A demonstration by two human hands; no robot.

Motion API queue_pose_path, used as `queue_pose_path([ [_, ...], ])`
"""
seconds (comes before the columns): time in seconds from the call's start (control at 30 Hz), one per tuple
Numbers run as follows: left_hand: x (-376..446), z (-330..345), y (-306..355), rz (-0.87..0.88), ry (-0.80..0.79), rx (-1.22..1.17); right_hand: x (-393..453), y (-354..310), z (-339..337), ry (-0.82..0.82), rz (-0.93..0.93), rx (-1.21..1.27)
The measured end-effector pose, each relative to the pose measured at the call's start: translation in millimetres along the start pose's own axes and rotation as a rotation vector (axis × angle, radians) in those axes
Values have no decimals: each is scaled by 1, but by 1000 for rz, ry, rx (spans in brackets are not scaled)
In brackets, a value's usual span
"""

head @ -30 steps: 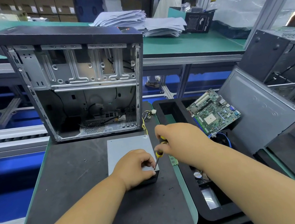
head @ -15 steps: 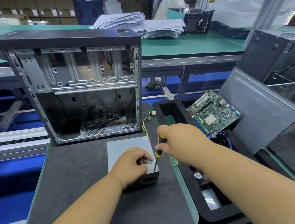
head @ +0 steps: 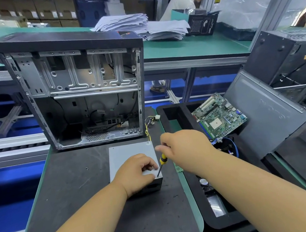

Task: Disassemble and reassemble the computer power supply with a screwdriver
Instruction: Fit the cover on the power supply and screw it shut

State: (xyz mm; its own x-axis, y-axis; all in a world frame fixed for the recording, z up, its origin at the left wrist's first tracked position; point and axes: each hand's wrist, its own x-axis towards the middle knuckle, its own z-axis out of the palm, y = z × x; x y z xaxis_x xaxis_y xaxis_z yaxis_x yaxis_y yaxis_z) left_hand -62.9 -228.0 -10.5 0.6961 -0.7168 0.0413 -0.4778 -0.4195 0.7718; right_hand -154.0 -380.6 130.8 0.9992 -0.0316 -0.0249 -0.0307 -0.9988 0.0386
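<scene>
Head view: grey metal power supply box [head: 132, 158] on black bench mat [head: 75, 185]. Left hand [head: 136, 172] fingers curled on lid corner, bracing. Right hand [head: 182, 149] pinches yellow-handled screwdriver [head: 160, 164], tip at near right corner. Risk: slanted tip slips, scratches lid or jabs left fingers.

1. The worktop [head: 77, 201] is covered by a dark, scuffed mat with a green border showing along its left and right edges.
2. An open computer case [head: 77, 87] stands upright at the far edge, its open side facing the near edge.
3. The grey power supply [head: 128, 154] lies flat near the right edge, just in front of the case, its yellow and black cables [head: 149, 124] trailing toward the far right corner.
4. A small screw [head: 87, 168] lies on the mat left of the power supply, apart from it.
5. Beyond the right edge sits a black foam tray [head: 218, 222], with a green circuit board [head: 220, 116] propped in it.
</scene>
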Motion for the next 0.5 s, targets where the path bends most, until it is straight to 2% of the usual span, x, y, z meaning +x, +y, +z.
queue_pose_path([
  [0.07, 0, 0, 0, 1, 2, 3, 0, 0, 2, -2, 25, -16],
  [0.3, -1, 0, 0, -15, -5, -20, 2, 3, -8, -115, -94, 245],
  [0.37, 0, 1, -1, -12, -2, -22, 3, 1, -4, -76, -79, 184],
  [0.5, 1, 2, -2, -12, 6, -5, 4, -1, 2, -25, 82, -20],
])
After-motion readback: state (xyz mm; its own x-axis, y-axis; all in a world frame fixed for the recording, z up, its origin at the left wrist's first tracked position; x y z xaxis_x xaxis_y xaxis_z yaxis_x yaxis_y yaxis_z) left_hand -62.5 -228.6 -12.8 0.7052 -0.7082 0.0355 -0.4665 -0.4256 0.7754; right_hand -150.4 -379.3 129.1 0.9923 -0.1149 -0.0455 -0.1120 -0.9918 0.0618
